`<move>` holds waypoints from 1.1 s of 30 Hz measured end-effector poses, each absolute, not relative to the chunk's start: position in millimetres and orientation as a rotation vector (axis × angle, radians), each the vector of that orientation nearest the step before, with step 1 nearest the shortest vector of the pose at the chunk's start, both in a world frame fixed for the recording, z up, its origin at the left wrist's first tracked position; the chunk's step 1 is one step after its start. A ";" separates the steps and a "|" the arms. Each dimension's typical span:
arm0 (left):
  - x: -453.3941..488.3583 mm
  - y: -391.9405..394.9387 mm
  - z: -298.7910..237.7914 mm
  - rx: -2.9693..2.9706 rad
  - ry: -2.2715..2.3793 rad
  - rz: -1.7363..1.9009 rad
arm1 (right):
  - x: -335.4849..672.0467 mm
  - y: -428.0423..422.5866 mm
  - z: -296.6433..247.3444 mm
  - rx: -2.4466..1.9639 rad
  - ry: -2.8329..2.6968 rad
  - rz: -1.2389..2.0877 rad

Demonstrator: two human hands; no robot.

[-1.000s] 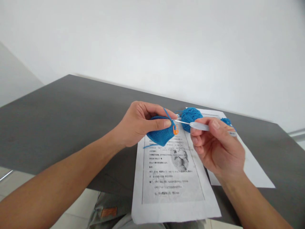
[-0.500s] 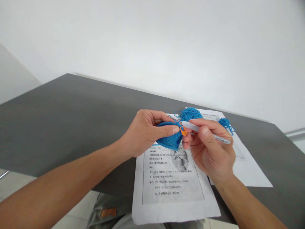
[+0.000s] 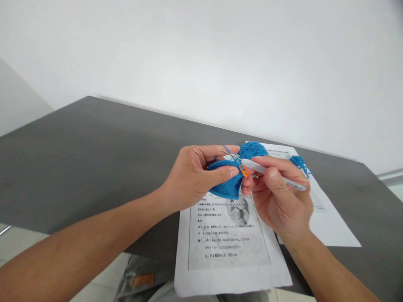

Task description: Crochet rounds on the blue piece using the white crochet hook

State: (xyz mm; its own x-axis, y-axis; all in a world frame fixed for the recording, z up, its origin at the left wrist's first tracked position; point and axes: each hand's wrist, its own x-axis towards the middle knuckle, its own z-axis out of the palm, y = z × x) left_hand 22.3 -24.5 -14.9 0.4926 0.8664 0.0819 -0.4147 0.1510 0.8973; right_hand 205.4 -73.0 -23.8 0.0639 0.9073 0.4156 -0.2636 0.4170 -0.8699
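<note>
My left hand (image 3: 195,176) pinches a blue crocheted piece (image 3: 225,184) between thumb and fingers, just above a printed sheet. An orange stitch marker (image 3: 243,170) hangs at the piece's right edge. My right hand (image 3: 280,197) grips a crochet hook with a pale handle (image 3: 270,174); its thin metal tip (image 3: 227,154) pokes into the top of the piece, next to my left fingers. A strand of blue yarn runs over my left fingers. A ball of blue yarn (image 3: 252,149) lies right behind the hands.
A printed pattern sheet (image 3: 225,247) overhangs the near edge of the dark grey table (image 3: 94,155). A second white sheet (image 3: 330,222) lies to the right, with a small tangle of blue yarn (image 3: 299,162) on it. A white wall rises behind the table.
My right hand has moved left to meet my left hand, and the hook tip has gone into the crocheted piece. Both hands shifted slightly right and down.
</note>
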 end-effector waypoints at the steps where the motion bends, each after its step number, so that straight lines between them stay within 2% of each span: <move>1: 22.2 -24.6 -14.9 1.063 0.544 0.995 | 206.0 -72.9 -23.8 -0.705 -1.184 1.005; 33: 19.3 -24.3 -11.8 1.353 0.674 1.070 | 210.2 -71.7 -22.3 -0.705 -1.238 1.062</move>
State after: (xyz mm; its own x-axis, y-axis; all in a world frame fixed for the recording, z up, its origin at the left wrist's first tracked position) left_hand 19.3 -24.3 -11.8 0.4043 0.8947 0.1899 -0.2153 -0.1087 0.9705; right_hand 210.2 -71.7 -22.3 -0.0147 0.9180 0.3962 -0.2522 0.3800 -0.8899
